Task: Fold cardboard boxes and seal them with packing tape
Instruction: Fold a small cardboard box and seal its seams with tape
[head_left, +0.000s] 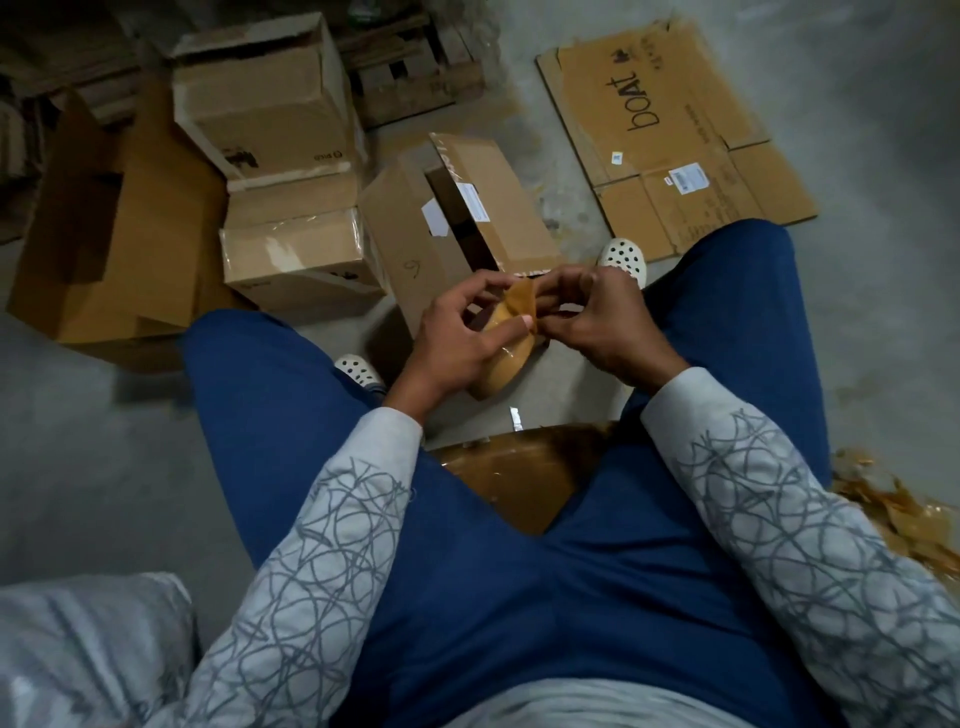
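I sit with my knees apart and hold a roll of brown packing tape between them. My left hand grips the roll, thumb pressed on its outer face. My right hand pinches the loose tape end lifted off the roll. Just beyond my hands an open cardboard box lies on the floor, its flaps apart and a dark gap showing. A flattened box printed "boat" lies at the far right.
Two taped boxes are stacked at the left beside flattened cardboard. Brown cardboard lies under my seat. Crumpled tape scraps litter the right. A grey sack is at the bottom left.
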